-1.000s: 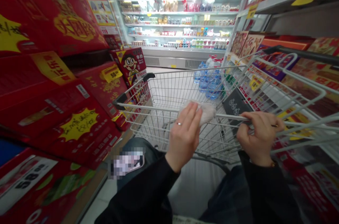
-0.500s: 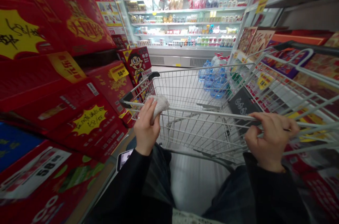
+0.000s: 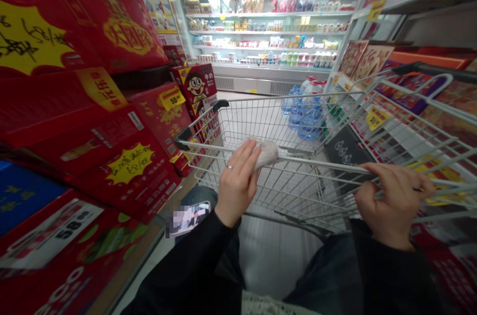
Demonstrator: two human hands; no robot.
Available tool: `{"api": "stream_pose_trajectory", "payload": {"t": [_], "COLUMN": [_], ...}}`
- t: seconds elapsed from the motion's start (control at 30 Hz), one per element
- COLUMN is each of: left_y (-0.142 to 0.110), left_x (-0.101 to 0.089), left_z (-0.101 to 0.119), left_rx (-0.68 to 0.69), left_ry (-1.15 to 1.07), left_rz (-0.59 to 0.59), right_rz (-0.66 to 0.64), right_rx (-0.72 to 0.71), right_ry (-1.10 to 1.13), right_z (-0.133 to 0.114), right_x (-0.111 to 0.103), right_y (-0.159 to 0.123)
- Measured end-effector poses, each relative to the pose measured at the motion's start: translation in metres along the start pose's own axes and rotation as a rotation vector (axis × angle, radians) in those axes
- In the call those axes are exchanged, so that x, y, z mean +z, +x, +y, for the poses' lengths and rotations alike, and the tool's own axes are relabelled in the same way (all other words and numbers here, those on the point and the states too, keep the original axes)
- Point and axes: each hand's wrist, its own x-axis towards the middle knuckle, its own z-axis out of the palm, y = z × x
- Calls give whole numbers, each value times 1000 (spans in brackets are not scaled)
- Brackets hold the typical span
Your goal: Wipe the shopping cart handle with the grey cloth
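Observation:
A wire shopping cart (image 3: 298, 186) stands on its side or tilted before me; I cannot tell which. My left hand (image 3: 238, 181) presses a crumpled whitish cloth (image 3: 267, 152) around the cart's near top rail, fingers wrapped over it. Further along the same rail, my right hand (image 3: 393, 200) is closed around the bare metal, thumb underneath. The cart's black corner caps (image 3: 182, 138) sit to the left of the cloth. Beneath my left forearm a phone (image 3: 192, 218) with a lit screen lies by my knee.
Stacked red gift boxes (image 3: 137, 166) with yellow price tags rise close on the left. Shelves of boxed goods (image 3: 372, 64) line the right. Beyond the cart are large water bottles (image 3: 309, 116) on the floor and a lit refrigerated display (image 3: 261, 76).
My left hand has slid the cloth rightward along the rail, towards my right hand. My right hand keeps its hold. More of the phone shows now, and the view has shifted slightly.

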Motion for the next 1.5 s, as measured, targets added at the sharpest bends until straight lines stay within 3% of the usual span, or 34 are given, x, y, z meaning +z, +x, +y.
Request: {"api": "stream_pose_trajectory", "payload": {"t": [0.13,0.23,0.3,0.47,0.53,0.6,0.77,0.83,0.9,0.97,1.1,1.17,1.27,1.43,1.5], "left_y": [-15,-20,-19,-11,-11,-15,-27,-28,-24,-19,-10,-8,-8,-13,-12], "left_x": [-27,-36,-33,-14,-13,-18,-45,-49,-46,-35,-14,-11,-19,-43,-46], "left_z": [-64,-88,-81,-31,-28,-44,-122,-134,-126,-101,-41,-26,-35,-91,-102], "left_rx": [-128,-175,-187,-144,-137,-169,-337,-373,-377,-340,-198,-137,-120,-256,-303], "left_ry": [147,195,193,128,100,107,239,247,242,216,117,86,85,210,226], "left_rz": [109,178,170,98,75,116,242,269,288,283,152,93,61,129,152], "right_rz": [-7,42,63,57,50,47,4,15,42,46,10,2,-8,56,73], "right_rx": [-12,20,37,33,30,25,33,49,61,63,51,42,32,-21,-25], "right_ry": [11,20,22,24,21,20,8,7,13,11,-12,-20,-26,-57,-110], "right_z": [-3,-5,-6,-7,-8,-8,-8,-8,-8,-7,-8,-10,-9,20,34], "right_x": [0,3,5,4,1,-1,1,4,7,8,4,2,-2,-11,-15], "right_y": [0,-1,-2,-1,0,0,-2,-3,-5,-5,-4,-2,0,1,0]}}
